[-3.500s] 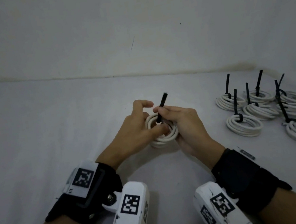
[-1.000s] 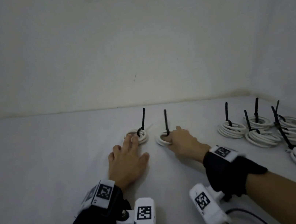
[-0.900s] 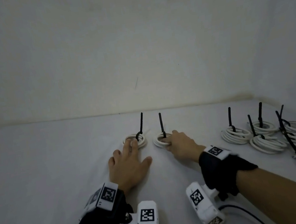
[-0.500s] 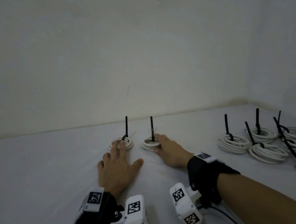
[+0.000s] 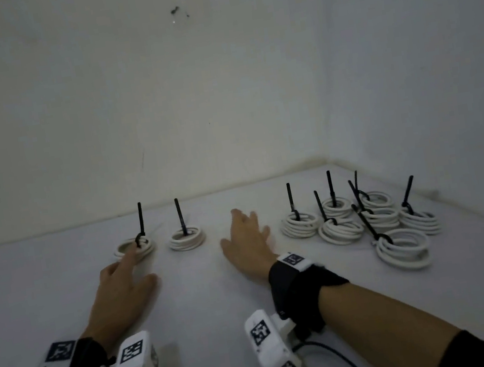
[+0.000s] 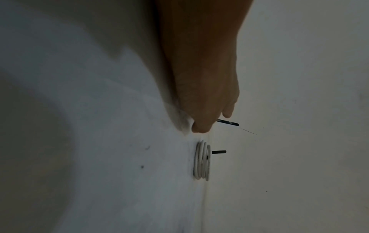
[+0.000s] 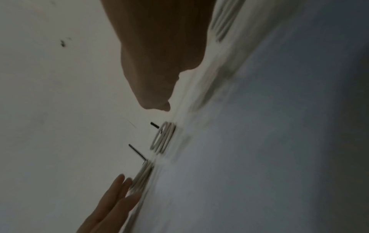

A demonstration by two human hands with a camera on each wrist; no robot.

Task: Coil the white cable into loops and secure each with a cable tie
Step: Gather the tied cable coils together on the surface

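White cable coils (image 5: 187, 239) sit tied on the surface (image 5: 46, 291); we judge them light and springy, best held across the loops by the tie (image 5: 180, 216). Our left hand (image 5: 120, 283) touches one coil, right hand (image 5: 247, 239) flat, both grips holding nothing.

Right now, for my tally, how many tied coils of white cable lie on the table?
9. Two at left: one coil by the left hand, another beside it. Seven coils cluster at right, beyond the right hand; overlap may hide more.
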